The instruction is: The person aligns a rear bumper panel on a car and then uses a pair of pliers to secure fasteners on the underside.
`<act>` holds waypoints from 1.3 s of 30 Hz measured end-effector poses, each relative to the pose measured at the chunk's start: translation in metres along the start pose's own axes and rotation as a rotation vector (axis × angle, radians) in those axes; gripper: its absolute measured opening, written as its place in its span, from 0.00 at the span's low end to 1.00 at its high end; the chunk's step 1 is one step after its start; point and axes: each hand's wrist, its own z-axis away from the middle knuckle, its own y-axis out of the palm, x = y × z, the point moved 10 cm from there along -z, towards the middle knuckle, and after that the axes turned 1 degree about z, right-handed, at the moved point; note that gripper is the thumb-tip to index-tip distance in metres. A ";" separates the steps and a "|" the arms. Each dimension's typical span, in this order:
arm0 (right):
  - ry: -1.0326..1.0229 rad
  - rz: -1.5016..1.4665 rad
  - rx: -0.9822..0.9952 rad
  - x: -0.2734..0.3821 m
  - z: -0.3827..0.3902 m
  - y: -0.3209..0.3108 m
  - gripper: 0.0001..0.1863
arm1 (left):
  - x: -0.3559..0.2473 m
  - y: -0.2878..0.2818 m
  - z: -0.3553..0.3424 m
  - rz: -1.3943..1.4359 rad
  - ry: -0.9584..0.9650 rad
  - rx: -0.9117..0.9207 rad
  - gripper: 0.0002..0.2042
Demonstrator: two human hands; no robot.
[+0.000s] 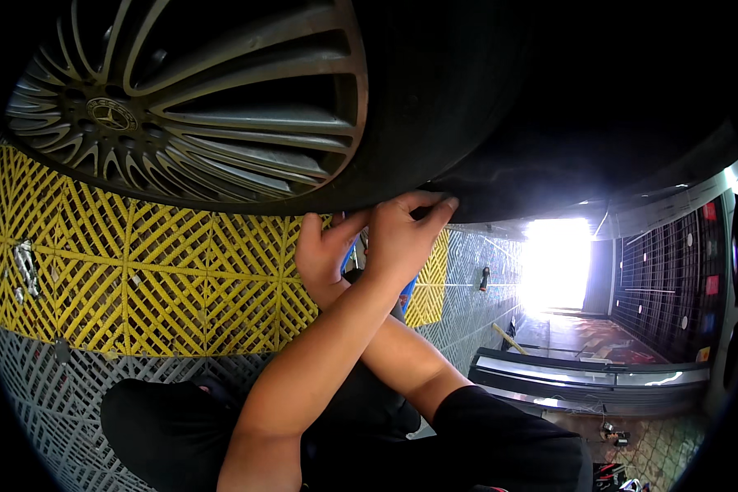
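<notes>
My bare forearms cross below the car tyre [435, 107], the left one on top. My left hand [403, 238] is at the tyre's lower edge, beside the dark underside of the car. Its thumb and forefinger pinch together; what lies between them is too dark to make out. My right hand [326, 252] is left of it, just under the tyre, thumb and a finger apart. Its other fingertips are hidden behind my left hand. A blue thing [407, 292], mostly covered by my arms, shows beneath them. The grey multi-spoke wheel [246, 123] fills the upper left.
Yellow grid floor tiles [172, 279] lie below the wheel, grey ones [41, 385] around them. A dark hand tool [485, 279] lies on the floor to the right. Farther right are a long low dark unit [590, 377], a bright doorway [558, 262] and a dark wall rack [664, 271].
</notes>
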 end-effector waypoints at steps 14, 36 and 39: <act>0.054 0.034 -0.074 0.003 -0.006 0.013 0.54 | 0.011 -0.007 -0.011 0.050 -0.134 -0.066 0.13; -0.002 0.027 -0.102 0.003 0.004 0.002 0.54 | -0.001 -0.013 0.019 -0.131 0.080 -0.192 0.17; -0.044 0.140 -0.087 0.001 0.004 0.000 0.54 | -0.010 -0.007 0.036 -0.325 0.226 -0.145 0.15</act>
